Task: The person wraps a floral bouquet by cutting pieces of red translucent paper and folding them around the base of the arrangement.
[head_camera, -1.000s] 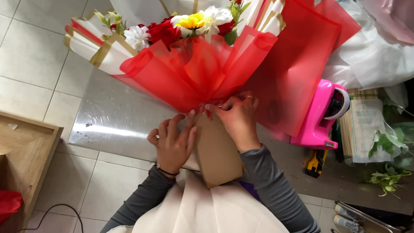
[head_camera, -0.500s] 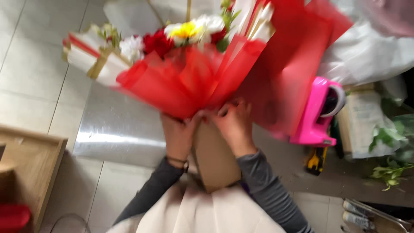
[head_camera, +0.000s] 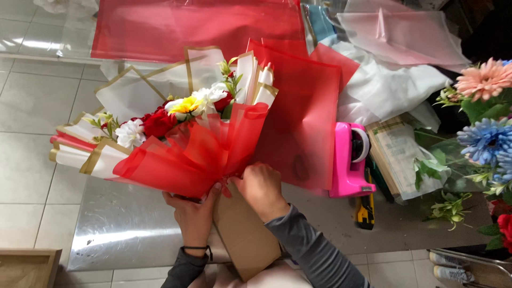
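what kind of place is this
Most likely a flower shop's wrapping bench. Both hands, left hand and right hand, grip a bouquet in red wrap, with loose wrapping sheets and a pink tape dispenser alongside.

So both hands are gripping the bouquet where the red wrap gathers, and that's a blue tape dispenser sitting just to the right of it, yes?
Not quite: the tape dispenser is pink, not blue, as the head view shows. The rest holds: the left hand and right hand both grip the bouquet where the red wrap gathers, with the dispenser just to its right.
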